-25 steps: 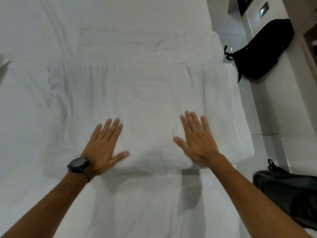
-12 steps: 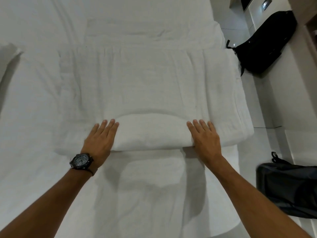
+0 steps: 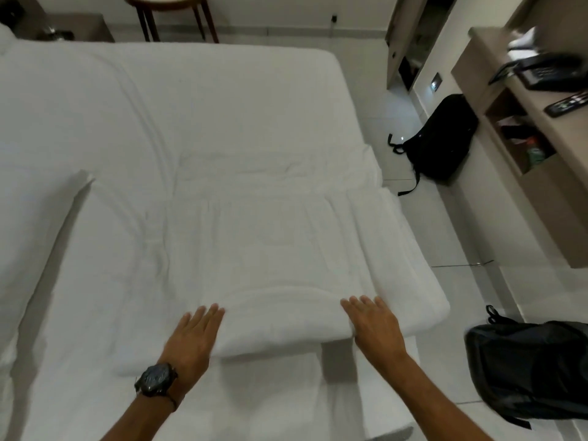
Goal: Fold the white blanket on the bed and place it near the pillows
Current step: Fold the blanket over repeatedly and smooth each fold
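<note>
The white blanket (image 3: 273, 249) lies partly folded on the white bed (image 3: 191, 106), its near edge rolled up into a thick fold. My left hand (image 3: 194, 338), with a black watch on the wrist, grips the left end of that fold. My right hand (image 3: 374, 326) grips the right end, thumb tucked under the fabric. A white pillow corner (image 3: 4, 39) shows at the far left edge.
A black backpack (image 3: 442, 138) leans against the wall right of the bed. A dark bag (image 3: 534, 374) sits on the floor at the near right. A shelf unit (image 3: 521, 128) holds a remote and a phone. A round side table's legs (image 3: 178, 17) stand beyond the bed.
My hands went from lying flat on the blanket to gripping its near edge, and the fold has lifted forward. The view has tilted up, showing more of the bed and room.
</note>
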Available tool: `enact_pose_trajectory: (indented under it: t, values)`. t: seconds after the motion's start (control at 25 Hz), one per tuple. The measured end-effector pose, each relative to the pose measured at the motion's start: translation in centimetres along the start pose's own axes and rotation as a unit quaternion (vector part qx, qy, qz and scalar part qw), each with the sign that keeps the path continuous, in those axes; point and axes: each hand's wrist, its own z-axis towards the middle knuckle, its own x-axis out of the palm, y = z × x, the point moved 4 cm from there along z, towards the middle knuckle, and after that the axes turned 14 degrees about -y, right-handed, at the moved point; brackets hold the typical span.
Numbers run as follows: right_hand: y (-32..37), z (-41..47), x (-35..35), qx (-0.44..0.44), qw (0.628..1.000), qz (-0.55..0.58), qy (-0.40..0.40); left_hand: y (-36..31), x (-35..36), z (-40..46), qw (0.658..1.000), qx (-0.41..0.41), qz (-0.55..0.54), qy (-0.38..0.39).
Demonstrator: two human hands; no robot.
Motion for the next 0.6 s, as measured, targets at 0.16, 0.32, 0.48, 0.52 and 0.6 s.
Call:
enact_pose_trajectory:
  t: [0.16,0.32,0.48,0.52,0.6]
  values:
    - [1.6,-5.5,-3.4,0.012,0.999,0.013,0.036,-2.3,-1.6,-5.6,0.999,0.004,-0.004,0.051]
    - [2.4,-9.7,-6.5,0.015,0.998,0.028,0.057,-4.6,-3.2,-10.4,0.992,-0.031,0.005,0.121]
    - [2.6,-13.3,-9.3,0.024,0.996,0.047,0.072,-8.1,-6.5,-13.7,0.994,-0.033,-0.017,0.099]
    - [2.6,-14.3,-10.1,0.023,0.995,0.051,0.082,-8.8,-6.7,-14.8,0.989,-0.044,-0.020,0.136]
    - [2.7,-16.4,-11.3,0.023,0.993,0.058,0.098,-9.8,-6.9,-17.2,0.986,-0.049,-0.045,0.153]
